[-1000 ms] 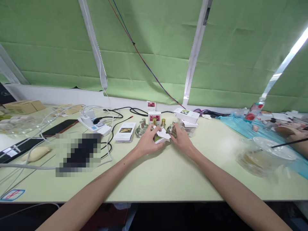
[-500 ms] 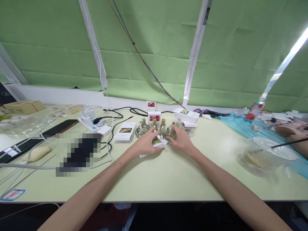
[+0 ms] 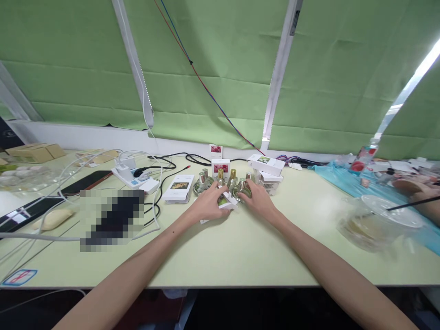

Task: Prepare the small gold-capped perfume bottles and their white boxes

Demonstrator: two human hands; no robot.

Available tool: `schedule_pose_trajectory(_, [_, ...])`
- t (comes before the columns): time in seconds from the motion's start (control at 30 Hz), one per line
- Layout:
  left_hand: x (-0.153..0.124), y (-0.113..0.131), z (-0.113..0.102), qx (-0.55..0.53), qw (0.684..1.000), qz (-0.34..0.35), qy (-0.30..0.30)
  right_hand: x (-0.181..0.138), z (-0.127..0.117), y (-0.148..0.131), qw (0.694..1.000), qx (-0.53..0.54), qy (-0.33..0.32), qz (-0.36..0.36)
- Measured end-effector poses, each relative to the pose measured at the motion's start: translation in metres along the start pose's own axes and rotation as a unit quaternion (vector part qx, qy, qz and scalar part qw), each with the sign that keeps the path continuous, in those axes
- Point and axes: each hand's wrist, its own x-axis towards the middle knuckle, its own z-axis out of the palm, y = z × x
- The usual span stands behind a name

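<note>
My left hand (image 3: 208,204) is closed around a small white box (image 3: 226,202) with a green picture and an open flap facing right. Thumb and fingers of my right hand (image 3: 260,200) grip a round glass perfume bottle (image 3: 242,185) with a silver cap, just right of the box flap. Behind and between the hands stand several more perfume bottles; a gold-capped bottle (image 3: 233,175) is in the middle and a silver-capped bottle (image 3: 201,178) at the left. My fingers partly hide the box and the held bottle.
A white box with a yellow picture (image 3: 178,189) lies left of the bottles. Boxes with red pictures (image 3: 220,165) stand behind; more white boxes (image 3: 266,164) are stacked right. Cables and a power strip (image 3: 129,178) lie left, a lidded plastic cup (image 3: 371,229) right. Another person's hand (image 3: 429,192) shows far right.
The bottle in my right hand has shifted very slightly left and back. My left hand and the white box have hardly moved.
</note>
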Motion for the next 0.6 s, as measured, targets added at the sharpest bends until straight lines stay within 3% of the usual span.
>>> schedule_pose_trajectory(0.6, [0.001,-0.0016,0.0,-0.009,1.0,0.001,0.013,-0.0008,-0.0017,-0.0033,0.999,-0.016,-0.001,0.031])
